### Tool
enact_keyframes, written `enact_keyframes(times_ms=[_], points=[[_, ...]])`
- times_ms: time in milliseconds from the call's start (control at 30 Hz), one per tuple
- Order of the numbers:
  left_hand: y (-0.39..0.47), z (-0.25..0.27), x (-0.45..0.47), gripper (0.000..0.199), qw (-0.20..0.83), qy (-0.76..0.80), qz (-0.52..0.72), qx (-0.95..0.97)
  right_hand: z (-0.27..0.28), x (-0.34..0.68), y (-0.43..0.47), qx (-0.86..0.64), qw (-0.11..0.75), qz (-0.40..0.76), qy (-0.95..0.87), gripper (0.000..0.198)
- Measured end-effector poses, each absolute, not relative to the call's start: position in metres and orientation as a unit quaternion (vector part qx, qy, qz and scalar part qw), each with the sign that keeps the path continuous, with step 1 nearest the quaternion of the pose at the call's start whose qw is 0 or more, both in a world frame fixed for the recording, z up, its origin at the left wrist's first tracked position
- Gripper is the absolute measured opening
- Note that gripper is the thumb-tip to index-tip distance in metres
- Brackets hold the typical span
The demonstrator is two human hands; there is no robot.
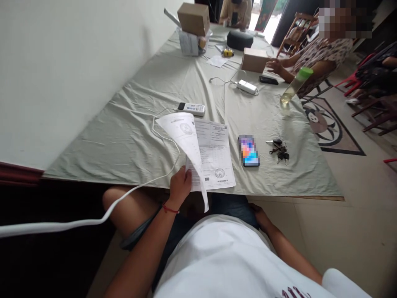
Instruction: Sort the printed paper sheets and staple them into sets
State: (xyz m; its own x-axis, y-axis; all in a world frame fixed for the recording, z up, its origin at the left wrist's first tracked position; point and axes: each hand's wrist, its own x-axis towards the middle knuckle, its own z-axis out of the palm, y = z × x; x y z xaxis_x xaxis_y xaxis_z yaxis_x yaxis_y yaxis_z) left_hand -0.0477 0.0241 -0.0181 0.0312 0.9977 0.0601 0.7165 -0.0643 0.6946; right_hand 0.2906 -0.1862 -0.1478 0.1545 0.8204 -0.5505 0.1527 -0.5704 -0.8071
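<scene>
My left hand, with a red string on its wrist, pinches the left edge of some printed papers at the table's near edge. One sheet is lifted and curls over, its lower corner hanging past the edge. A round stamp shows on the page lying flat. Down by my thigh, my right hand rests with fingers stretched out, partly hidden, holding nothing I can see. Right of the papers lie a smartphone with its screen lit and a bunch of keys.
Behind the papers lies a white power bank with a cable running left. A second white device, a black phone, a green-capped bottle and cardboard boxes stand farther off. A person sits right, another at the far end.
</scene>
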Motion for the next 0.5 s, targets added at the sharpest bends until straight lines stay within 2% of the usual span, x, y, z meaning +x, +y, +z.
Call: enact_keyframes(times_ms=[333, 500], points=[[0.027, -0.015, -0.049, 0.014, 0.272, 0.615, 0.269, 0.690, -0.142, 0.319, -0.188, -0.654, 0.261, 0.613, -0.358, 0.026], [0.026, -0.010, -0.048, 0.017, 0.254, 0.636, 0.258, 0.681, -0.142, 0.330, -0.164, -0.645, 0.218, 0.645, -0.347, 0.021]])
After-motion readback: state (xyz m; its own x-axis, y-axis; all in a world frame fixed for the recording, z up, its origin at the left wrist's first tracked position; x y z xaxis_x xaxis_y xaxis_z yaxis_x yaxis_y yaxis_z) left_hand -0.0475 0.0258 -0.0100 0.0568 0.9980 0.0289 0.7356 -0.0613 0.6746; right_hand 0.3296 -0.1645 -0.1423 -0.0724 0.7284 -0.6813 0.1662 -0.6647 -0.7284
